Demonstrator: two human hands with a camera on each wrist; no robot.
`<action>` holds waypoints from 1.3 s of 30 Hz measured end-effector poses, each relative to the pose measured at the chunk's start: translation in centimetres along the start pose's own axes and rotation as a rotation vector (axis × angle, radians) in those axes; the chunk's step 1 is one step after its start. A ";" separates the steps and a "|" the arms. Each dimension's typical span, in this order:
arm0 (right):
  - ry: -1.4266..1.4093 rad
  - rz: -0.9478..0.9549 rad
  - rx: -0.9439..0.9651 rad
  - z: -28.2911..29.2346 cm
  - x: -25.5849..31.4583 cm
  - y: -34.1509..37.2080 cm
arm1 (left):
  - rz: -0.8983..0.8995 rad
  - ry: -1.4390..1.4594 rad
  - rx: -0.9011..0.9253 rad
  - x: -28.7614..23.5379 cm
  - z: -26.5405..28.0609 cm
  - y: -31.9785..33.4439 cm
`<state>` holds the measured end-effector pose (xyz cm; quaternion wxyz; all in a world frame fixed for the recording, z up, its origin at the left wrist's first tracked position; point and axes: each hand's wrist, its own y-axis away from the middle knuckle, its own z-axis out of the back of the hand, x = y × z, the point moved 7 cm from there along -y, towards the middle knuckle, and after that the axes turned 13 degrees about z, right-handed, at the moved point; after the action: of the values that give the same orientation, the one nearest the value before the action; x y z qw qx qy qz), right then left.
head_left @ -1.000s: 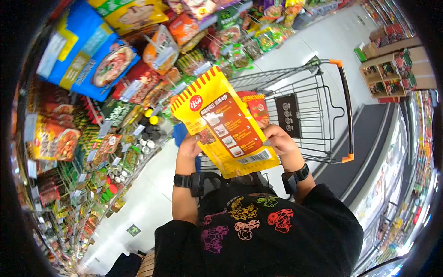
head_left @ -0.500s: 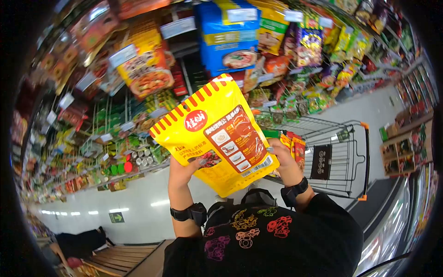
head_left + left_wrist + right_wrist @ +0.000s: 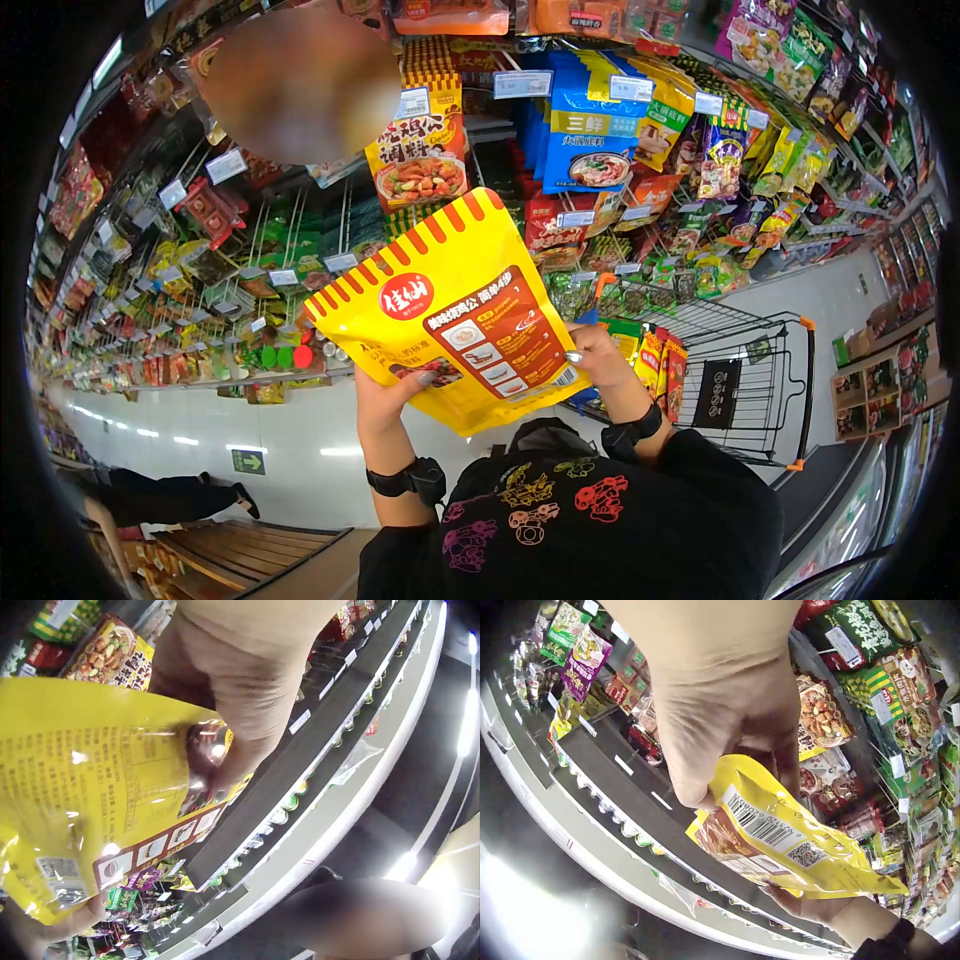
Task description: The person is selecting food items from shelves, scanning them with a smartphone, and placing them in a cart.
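Observation:
Both hands hold a yellow seasoning pouch [image 3: 470, 320] in front of the chest, its printed back with a brown panel of cooking steps turned toward the head camera. My left hand [image 3: 388, 398] grips the lower left side, thumb laid over the front. On the right side, my right hand [image 3: 603, 362] pinches the edge near the barcode. The left wrist view has the left hand [image 3: 244, 690] with its thumb pressing the glossy film. In the right wrist view the right hand [image 3: 724, 727] holds a corner of the pouch [image 3: 780, 832], beside the barcode.
Hanging racks carry packets, including a blue hotpot-base pouch [image 3: 592, 135] and a chicken-seasoning pouch [image 3: 420, 150]. At the right stands a wire shopping cart [image 3: 740, 380] with several red and yellow packets [image 3: 662, 365]. A wooden slatted bench [image 3: 225, 550] and a person in black [image 3: 160, 497] are at lower left.
The head view has swung left toward the racks, so the shelf goods and cart appear farther right. Both hands keep their hold on the pouch, which sits slightly lower and more tilted.

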<state>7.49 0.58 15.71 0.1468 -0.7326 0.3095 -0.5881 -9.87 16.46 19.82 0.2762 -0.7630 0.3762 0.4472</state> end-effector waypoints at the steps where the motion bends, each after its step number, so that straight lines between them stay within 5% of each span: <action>1: 0.019 -0.001 0.010 0.3 0.1 -0.2 | 0.002 0.002 -0.016 0.1 -0.1 -0.3; 8: -0.001 0.004 0.022 4.2 -0.5 -2.6 | -0.046 -0.044 -0.074 0.1 -1.7 -3.5; 12: -0.372 -0.066 0.074 4.3 -0.2 -3.7 | -0.020 0.098 -0.055 1.4 -2.5 -6.0; 15: -0.339 -0.449 -0.529 4.0 -0.2 -3.0 | 0.086 0.218 -0.019 5.1 -3.0 -8.3; 16: -0.349 -0.511 -0.565 4.3 -0.6 -2.8 | 0.104 0.225 0.002 5.9 -4.1 -8.9; 19: -0.400 -0.555 -0.515 4.9 -2.3 -2.3 | 0.272 0.209 0.056 9.5 -5.8 -10.0; 31: -0.360 -0.665 -0.490 7.6 -7.7 -3.4 | 0.443 0.149 0.304 13.8 -3.8 -18.4; 35: -0.652 -0.348 -0.257 11.8 -14.9 -4.1 | 0.393 0.076 0.233 9.5 -0.1 -20.8; 39: -0.103 -0.287 -0.517 13.7 -14.9 -7.9 | 0.189 0.010 0.338 6.3 4.7 -24.0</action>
<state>21.02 13.95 5.19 -0.1137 -0.8108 0.3344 -0.4667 9.63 31.51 14.12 0.3554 -0.6694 0.5172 0.3978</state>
